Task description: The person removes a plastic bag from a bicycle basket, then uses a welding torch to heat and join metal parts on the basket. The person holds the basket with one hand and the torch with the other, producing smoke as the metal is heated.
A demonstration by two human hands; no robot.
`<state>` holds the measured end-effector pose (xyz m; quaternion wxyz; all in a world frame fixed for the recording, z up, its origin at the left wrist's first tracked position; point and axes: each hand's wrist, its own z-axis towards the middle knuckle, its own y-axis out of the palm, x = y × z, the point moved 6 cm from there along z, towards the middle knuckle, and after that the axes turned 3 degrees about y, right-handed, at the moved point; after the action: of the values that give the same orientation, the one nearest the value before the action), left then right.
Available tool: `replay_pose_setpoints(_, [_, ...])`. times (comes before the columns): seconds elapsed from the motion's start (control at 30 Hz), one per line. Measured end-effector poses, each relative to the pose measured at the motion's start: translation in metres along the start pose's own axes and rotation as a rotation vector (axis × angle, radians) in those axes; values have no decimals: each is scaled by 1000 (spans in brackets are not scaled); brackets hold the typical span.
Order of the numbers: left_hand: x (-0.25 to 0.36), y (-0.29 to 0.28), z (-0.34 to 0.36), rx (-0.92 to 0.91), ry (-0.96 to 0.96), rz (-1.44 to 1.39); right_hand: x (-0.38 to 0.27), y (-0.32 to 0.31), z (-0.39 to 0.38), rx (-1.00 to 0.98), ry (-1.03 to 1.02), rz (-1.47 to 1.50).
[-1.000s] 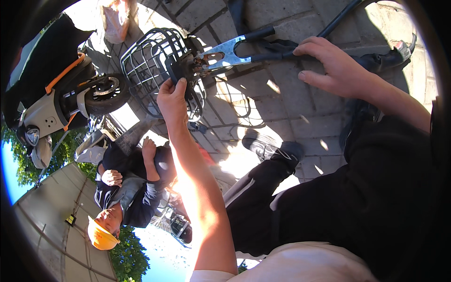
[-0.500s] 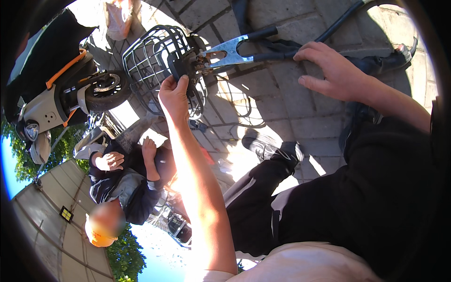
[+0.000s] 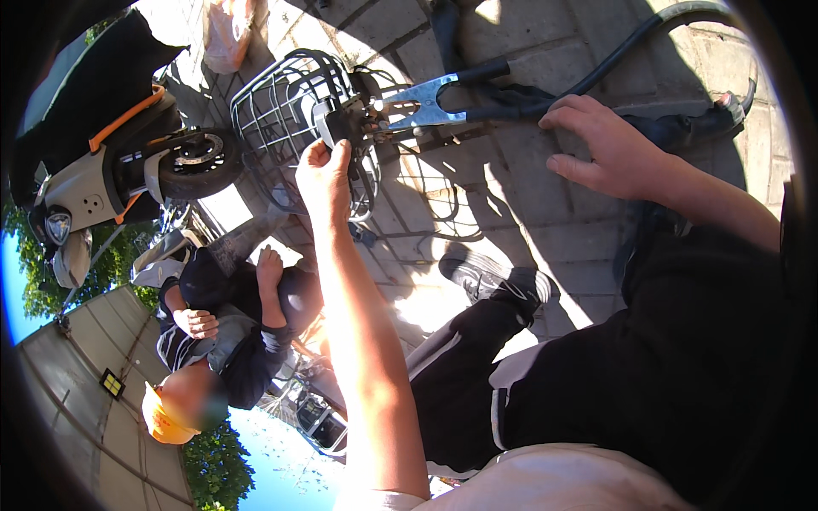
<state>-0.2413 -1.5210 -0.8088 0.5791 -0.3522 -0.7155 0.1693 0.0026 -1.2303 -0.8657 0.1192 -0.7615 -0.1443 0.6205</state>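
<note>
1. The left hand [image 3: 326, 180] is pinching the lower end of a black block [image 3: 327, 123] between thumb and finger; the block is sitting at that hand's 12 o'clock.
2. Toward its 11 o'clock, a wire basket [image 3: 311, 56] is showing behind the block.
3. At its 2 o'clock, a silver clamp [image 3: 430, 102] is pointing at the block; I cannot tell whether they are touching.
4. The right hand [image 3: 609, 152] is hovering, fingers loosely curved, thumb spread away; a black cable [image 3: 610, 62] is running past its 12 o'clock.
5. At the left hand's 9 o'clock, a scooter [image 3: 83, 198] is standing.
</note>
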Motion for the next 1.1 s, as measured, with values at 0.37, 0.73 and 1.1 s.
replay_pose_setpoints(0.37, [-2, 2, 0, 18, 7, -39, 0, 2, 0, -26, 2, 6])
replay_pose_setpoints(0.73, [4, 0, 3, -3, -47, 28, 2, 5, 2, -68, 24, 5])
replay_pose_setpoints(1.1, [5, -3, 1, -30, -109, 67, 5, 4, 2, -75, 57, 17])
